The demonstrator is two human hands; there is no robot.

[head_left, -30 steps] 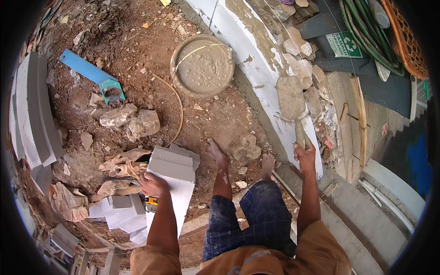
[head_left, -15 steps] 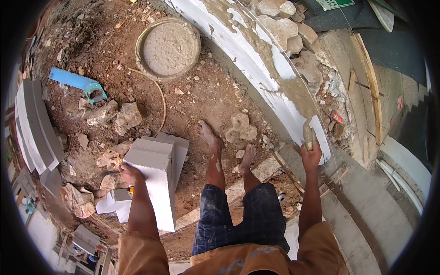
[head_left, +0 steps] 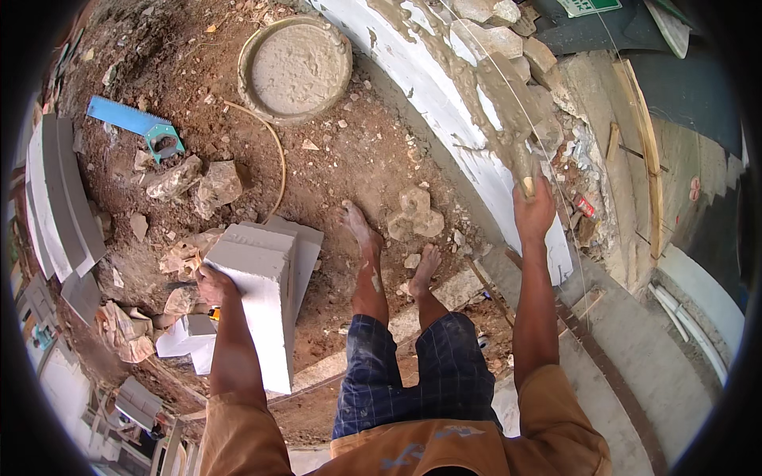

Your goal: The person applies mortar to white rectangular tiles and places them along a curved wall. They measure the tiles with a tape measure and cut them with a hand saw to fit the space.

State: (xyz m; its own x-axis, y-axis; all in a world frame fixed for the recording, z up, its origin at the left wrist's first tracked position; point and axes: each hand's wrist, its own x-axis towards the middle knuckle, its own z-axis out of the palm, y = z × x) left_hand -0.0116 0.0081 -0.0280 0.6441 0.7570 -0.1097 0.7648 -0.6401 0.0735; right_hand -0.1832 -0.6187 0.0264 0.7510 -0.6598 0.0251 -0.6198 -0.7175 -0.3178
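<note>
My left hand (head_left: 214, 282) grips the edge of a white building block (head_left: 254, 309), which rests against another block; a partly hidden yellow tool (head_left: 213, 315) shows beside that hand. In my right hand (head_left: 533, 208) is the handle of a mortar-coated trowel (head_left: 525, 163), held over the top of a white block wall (head_left: 468, 163) that curves in the lens. Wet grey mortar (head_left: 484, 91) lies along that wall's top, and a thin string (head_left: 521, 107) runs above it. A round tub of mortar (head_left: 248, 71) stands on the dirt to the wall's left.
A blue-bladed handsaw (head_left: 127, 115), broken stones (head_left: 218, 186) and a yellowish hose (head_left: 282, 163) lie on the dirt. More blocks (head_left: 51, 190) and crumpled paper sacks (head_left: 127, 333) are at left. At right are rubble (head_left: 536, 59), a timber strip (head_left: 643, 143) and white pipes (head_left: 679, 309).
Over the last second the view has shifted. My right hand and the trowel have moved forward along the wall top in the last half second. My left hand has stayed on the block.
</note>
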